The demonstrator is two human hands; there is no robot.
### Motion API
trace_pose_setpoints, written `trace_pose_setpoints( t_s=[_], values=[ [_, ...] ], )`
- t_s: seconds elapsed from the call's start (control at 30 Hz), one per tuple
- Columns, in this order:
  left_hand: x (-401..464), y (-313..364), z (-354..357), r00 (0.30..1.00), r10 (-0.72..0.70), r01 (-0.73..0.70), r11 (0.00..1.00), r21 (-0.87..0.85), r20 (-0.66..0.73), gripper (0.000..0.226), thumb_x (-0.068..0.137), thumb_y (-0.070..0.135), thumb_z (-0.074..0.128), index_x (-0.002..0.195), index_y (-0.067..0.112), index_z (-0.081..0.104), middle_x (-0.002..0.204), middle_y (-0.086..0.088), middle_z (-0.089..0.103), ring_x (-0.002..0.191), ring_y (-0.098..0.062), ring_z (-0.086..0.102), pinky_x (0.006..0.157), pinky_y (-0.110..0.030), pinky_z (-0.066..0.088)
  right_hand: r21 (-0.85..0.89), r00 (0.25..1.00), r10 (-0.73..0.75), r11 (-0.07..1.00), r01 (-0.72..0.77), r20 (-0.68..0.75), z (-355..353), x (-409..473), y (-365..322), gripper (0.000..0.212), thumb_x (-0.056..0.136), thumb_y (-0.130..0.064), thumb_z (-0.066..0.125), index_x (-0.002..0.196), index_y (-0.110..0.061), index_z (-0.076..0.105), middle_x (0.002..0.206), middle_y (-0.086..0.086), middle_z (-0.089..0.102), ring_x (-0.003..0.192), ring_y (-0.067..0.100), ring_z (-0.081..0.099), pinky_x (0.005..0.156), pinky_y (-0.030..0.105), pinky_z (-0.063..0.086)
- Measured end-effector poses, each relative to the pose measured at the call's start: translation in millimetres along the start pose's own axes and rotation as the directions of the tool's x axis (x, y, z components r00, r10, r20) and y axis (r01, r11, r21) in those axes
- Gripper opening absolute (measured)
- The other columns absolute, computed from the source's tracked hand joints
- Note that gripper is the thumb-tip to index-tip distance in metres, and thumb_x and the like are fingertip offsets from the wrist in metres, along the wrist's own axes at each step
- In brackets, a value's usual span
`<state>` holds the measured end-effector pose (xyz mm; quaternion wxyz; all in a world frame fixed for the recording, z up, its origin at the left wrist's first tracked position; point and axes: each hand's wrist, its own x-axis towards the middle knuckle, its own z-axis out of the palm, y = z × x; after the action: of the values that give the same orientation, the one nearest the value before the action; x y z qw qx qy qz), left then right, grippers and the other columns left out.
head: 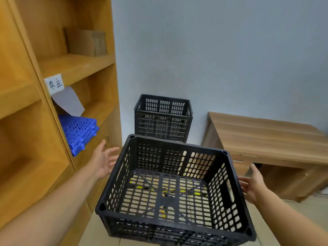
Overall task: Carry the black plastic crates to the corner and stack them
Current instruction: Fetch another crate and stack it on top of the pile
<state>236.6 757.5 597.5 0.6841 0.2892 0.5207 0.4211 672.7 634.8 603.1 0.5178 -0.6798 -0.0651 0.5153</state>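
Black crate (170, 189) nearest, empty, tilted slightly, between both hands. Left hand (104, 160) spread, palm facing crate's left wall, just beside it, not gripping. Right hand (252, 185) spread too, fingers near side handle slot; contact unclear. Likely about to grasp both sides for balanced lift. Stack of crates (163, 118) waits in corner against wall (230, 50), beside shelf unit (53, 86). Low wooden desk (266, 137) at right.

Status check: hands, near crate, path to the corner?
Left hand and right hand open, flanking near black crate, neither gripping. Black crate stack standing in corner. Nothing visible between them.
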Motion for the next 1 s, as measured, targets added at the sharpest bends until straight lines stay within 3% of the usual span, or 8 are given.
trace_pose_setpoints(
  t_s=[0.2, 0.3, 0.43, 0.57, 0.7, 0.8, 0.9, 1.0],
  values=[
    [39.3, 57.5, -8.2, 0.998, 0.068, -0.069, 0.996, -0.061, -0.007, 0.072, 0.09, 0.067, 0.02, 0.126, 0.014, 0.054, 0.128, -0.02, 0.052, 0.115, -0.031, 0.048, 0.091, -0.044, 0.037, 0.04, 0.999, -0.033, 0.999, 0.033, -0.003, 53.8, 21.9, -42.9, 0.075, 0.088, -0.065, 0.035, 0.117, 0.002, 0.051, 0.088, 0.016, 0.056, 0.076, 0.029, 0.053, 0.073, 0.038, 0.043],
    [60.9, 86.7, -5.8, 0.996, 0.088, -0.087, 0.988, -0.128, 0.003, 0.074, 0.088, 0.069, 0.021, 0.129, 0.015, 0.051, 0.135, -0.021, 0.048, 0.119, -0.032, 0.046, 0.096, -0.047, 0.036, 0.076, 1.0, -0.021, 0.997, 0.02, 0.017, 75.3, 36.6, -73.5, 0.077, 0.085, -0.067, 0.037, 0.117, 0.002, 0.05, 0.085, 0.012, 0.055, 0.07, 0.028, 0.05, 0.076, 0.036, 0.046],
    [91.6, 125.9, 7.6, 0.991, 0.126, -0.13, 0.982, -0.136, -0.035, 0.072, 0.089, 0.067, 0.023, 0.132, 0.015, 0.049, 0.139, -0.023, 0.044, 0.121, -0.033, 0.045, 0.097, -0.048, 0.035, 0.11, 0.999, -0.006, 0.994, 0.003, 0.033, 105.0, 57.8, -123.1, 0.073, 0.085, -0.068, 0.034, 0.116, -0.003, 0.047, 0.084, 0.012, 0.053, 0.069, 0.025, 0.053, 0.047, 0.03, 0.052],
    [128.2, 162.8, 25.5, 0.985, 0.158, -0.167, 0.976, -0.139, -0.075, 0.071, 0.087, 0.068, 0.029, 0.13, 0.016, 0.05, 0.137, -0.024, 0.045, 0.119, -0.036, 0.048, 0.104, -0.054, 0.035, 0.122, 0.995, -0.024, 0.992, 0.012, 0.098, 134.3, 90.2, -173.2, 0.083, 0.085, -0.066, 0.036, 0.133, 0.001, 0.042, 0.095, 0.016, 0.054, 0.076, 0.026, 0.057, 0.061, 0.038, 0.051],
    [163.4, 206.2, 47.6, 0.975, 0.205, -0.214, 0.97, -0.112, -0.086, 0.064, 0.086, 0.066, 0.033, 0.117, 0.015, 0.057, 0.132, -0.025, 0.049, 0.12, -0.038, 0.048, 0.104, -0.054, 0.036, 0.116, 0.986, -0.027, 0.993, 0.007, 0.167, 164.0, 120.4, -222.1, 0.084, 0.084, -0.067, 0.037, 0.132, 0.001, 0.04, 0.094, 0.015, 0.053, 0.074, 0.026, 0.057, 0.046, 0.037, 0.055],
    [190.8, 237.8, 64.2, 0.963, 0.255, -0.262, 0.961, -0.086, -0.086, 0.063, 0.087, 0.064, 0.035, 0.118, 0.014, 0.057, 0.126, -0.025, 0.053, 0.114, -0.037, 0.051, 0.102, -0.051, 0.038, 0.142, 0.975, -0.038, 0.99, 0.007, 0.219, 181.1, 143.4, -260.3, 0.082, 0.083, -0.069, 0.037, 0.127, 0.0, 0.042, 0.106, 0.017, 0.055, 0.083, 0.027, 0.061, 0.062, 0.037, 0.057],
    [216.7, 266.6, 77.4, 0.954, 0.29, -0.297, 0.951, -0.09, -0.079, 0.065, 0.087, 0.063, 0.035, 0.123, 0.013, 0.056, 0.121, -0.024, 0.054, 0.109, -0.035, 0.054, 0.096, -0.051, 0.04, 0.178, 0.959, -0.057, 0.984, 0.007, 0.277, 195.0, 167.1, -299.3, 0.085, 0.081, -0.069, 0.04, 0.117, 0.008, 0.046, 0.128, 0.017, 0.052, 0.104, 0.024, 0.058, 0.098, 0.039, 0.047],
    [240.5, 288.1, 87.3, 0.949, 0.305, -0.313, 0.943, -0.115, -0.079, 0.065, 0.088, 0.063, 0.033, 0.124, 0.014, 0.055, 0.119, -0.023, 0.055, 0.11, -0.036, 0.053, 0.099, -0.054, 0.038, 0.177, 0.942, -0.087, 0.984, 0.03, 0.325, 212.1, 183.6, -331.8, 0.083, 0.084, -0.068, 0.037, 0.111, 0.01, 0.049, 0.115, 0.02, 0.057, 0.093, 0.026, 0.062, 0.096, 0.038, 0.047]
  ],
)
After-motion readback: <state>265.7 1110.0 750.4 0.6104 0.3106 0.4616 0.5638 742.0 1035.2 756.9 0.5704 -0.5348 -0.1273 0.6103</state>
